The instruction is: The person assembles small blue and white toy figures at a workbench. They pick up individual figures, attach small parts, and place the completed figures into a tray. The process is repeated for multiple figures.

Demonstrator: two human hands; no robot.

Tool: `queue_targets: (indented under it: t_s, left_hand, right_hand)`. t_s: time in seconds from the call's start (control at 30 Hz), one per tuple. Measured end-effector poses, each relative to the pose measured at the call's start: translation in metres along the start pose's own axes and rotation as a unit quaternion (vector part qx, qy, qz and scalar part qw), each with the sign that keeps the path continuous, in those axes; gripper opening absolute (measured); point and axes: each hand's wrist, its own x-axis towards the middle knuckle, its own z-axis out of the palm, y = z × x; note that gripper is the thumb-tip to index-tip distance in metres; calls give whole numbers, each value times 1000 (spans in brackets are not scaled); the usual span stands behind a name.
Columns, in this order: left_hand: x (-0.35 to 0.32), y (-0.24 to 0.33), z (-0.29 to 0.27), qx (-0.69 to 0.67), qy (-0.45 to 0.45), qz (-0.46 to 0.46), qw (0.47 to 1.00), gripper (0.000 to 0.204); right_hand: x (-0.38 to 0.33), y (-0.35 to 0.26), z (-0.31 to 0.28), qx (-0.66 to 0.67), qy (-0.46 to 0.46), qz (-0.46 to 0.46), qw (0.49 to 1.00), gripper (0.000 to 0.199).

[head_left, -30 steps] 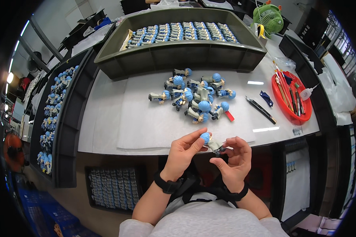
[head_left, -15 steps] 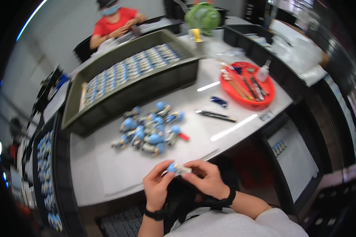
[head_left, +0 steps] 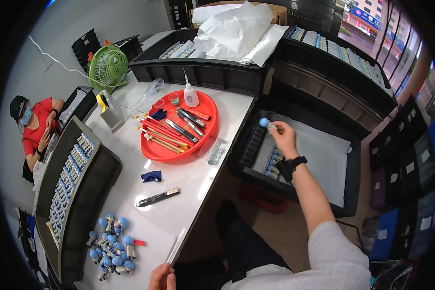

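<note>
A small figurine [head_left: 264, 123] with round blue hair and a pale body is pinched in the fingers of my right hand [head_left: 286, 139]. My right arm reaches over a black crate [head_left: 302, 193], whose left part holds rows of similar figurines [head_left: 274, 163] beside white sheeting. At the lower edge, my left hand [head_left: 162, 277] is partly cut off near the front edge of the table. Its fingers are curled, and whatever they might hold is hidden. Beyond it, several blue-haired figurines [head_left: 112, 247] lie bunched on a white sheet, one next to a red strip [head_left: 139, 242].
A red tray [head_left: 147, 149] holds brushes, pens and a squeeze bottle [head_left: 191, 96]. Left is a grey-green crate [head_left: 89, 188] of figurines. A black pen-like tool [head_left: 158, 197] and dark blue cloth [head_left: 151, 176] lie on the table. A co-worker [head_left: 37, 128] sits far left; a green fan [head_left: 108, 66] stands behind.
My hands have parted. The right one has carried the figurine rightward over the black crate; the left stays low by the table edge. The view has turned right.
</note>
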Motion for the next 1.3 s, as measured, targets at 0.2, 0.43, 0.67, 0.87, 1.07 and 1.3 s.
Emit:
queue_targets:
  t_s: [0.2, 0.43, 0.67, 0.87, 1.07, 1.3]
  left_hand:
    - [5, 9, 11, 60, -17, -29, 998, 21]
    - [19, 27, 32, 90, -47, -18, 995, 20]
    - [16, 26, 29, 105, -36, -22, 994, 21]
    - [29, 29, 19, 138, -75, 51, 986, 21]
    - [13, 38, -32, 197, 21, 115, 973, 18]
    - [45, 29, -135, 378, 192, 195, 884, 21]
  right_hand:
    - [31, 135, -50, -339, -2, 144, 930, 15]
    - [27, 181, -45, -384, -20, 174, 906, 21]
    - [39, 224, -41, -336, -99, 164, 922, 22]
    - [82, 276, -76, -437, -43, 44, 897, 49]
    - [58, 79, 1, 62, -18, -13, 998, 40]
    - [-110, -158, 75, 189, -209, -110, 953, 43]
